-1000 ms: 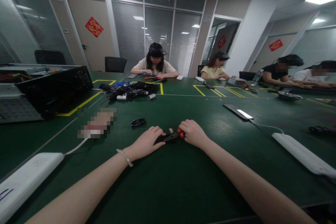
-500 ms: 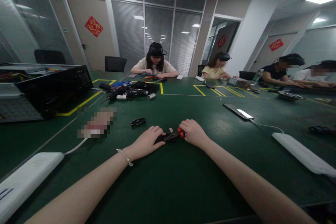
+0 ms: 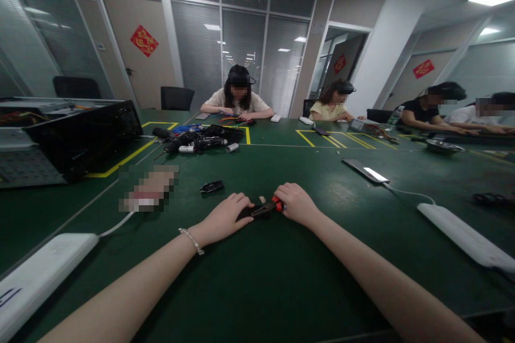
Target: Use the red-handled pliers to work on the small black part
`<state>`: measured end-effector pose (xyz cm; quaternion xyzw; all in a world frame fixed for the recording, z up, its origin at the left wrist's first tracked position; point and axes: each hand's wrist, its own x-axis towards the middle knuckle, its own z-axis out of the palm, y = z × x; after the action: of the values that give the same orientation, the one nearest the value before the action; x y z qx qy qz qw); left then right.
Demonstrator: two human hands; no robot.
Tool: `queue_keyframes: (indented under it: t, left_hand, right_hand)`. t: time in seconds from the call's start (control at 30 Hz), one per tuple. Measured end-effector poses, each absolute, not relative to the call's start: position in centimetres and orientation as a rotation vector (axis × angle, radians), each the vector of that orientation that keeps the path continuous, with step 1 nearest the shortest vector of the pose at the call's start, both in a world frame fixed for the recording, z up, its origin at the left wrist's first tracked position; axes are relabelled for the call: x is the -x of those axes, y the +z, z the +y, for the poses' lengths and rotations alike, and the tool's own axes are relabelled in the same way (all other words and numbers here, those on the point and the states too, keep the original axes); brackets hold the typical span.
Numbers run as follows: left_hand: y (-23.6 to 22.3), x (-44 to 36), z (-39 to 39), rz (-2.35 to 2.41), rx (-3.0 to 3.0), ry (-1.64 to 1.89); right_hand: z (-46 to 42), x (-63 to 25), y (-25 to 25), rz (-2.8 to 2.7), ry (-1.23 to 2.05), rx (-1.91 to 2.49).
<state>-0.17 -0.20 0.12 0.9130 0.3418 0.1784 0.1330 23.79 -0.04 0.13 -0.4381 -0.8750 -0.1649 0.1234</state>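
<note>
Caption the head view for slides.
Right hand grips red-handled metal pliers, left hand a small black piece by their tips.

Bare forearms [image 3: 148, 278], a thin, whitish, beaded-looking bracelet [image 3: 192, 241] around the left wrist [image 3: 203, 233].

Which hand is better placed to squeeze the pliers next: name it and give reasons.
The right hand, most likely: it grips the red-handled pliers, which point toward the left hand. The left hand is occupied with a black piece.

A glass partition [image 3: 243, 59] (blinds [image 3: 199, 59] down) adjoins a beige door [image 3: 142, 72].
</note>
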Motion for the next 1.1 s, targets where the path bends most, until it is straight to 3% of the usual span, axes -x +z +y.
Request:
queue_keyframes:
  t: [1.1]
  left_hand:
    - [-0.11, 0.14, -0.13, 1.001, -2.637, 0.518]
  right_hand:
    - [0.09, -23.88, -0.13, -2.548, -0.486, 1.266]
